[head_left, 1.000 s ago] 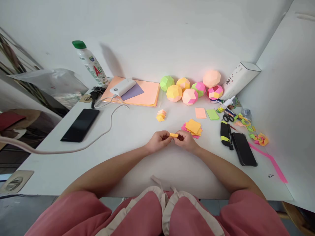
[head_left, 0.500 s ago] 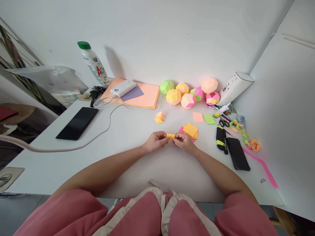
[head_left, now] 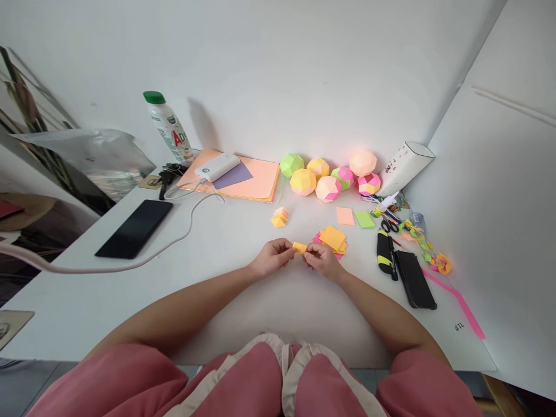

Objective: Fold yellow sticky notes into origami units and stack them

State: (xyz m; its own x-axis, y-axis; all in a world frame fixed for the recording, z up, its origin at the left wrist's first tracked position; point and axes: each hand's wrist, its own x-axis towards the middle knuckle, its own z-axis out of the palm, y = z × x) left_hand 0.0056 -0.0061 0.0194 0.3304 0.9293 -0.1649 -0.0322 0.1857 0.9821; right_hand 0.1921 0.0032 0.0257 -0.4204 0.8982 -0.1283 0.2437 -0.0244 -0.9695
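At the desk's (head_left: 230, 243) far left, the bottle (head_left: 171, 133) stands against the wall, its label reading a large "AD"; the badge above and the finer print are illegible. The power bank (head_left: 220, 168), lying on the paper (head_left: 260, 179), carries a small emblem that cannot be resolved. The left hand (head_left: 273, 258) is partly curled, thumb and index fingertip pinching the left end of the slip (head_left: 299, 248). The slip is held off the desk between both hands, near and just in front of the folded pieces (head_left: 280, 217). Change noted: one second ago it sat level and narrow; it now slopes down to the right and shows a broader face. Finding: the slip is still being worked, and none has been set down. The right hand (head_left: 322, 259) grips the slip's right end between thumb and fingers, just beside the stack (head_left: 333, 237). Farther right, the box (head_left: 406, 167) bears dark printed marks, unreadable. On the desk's right part, short handwriting (head_left: 459, 326) is visible; its characters cannot be confirmed.
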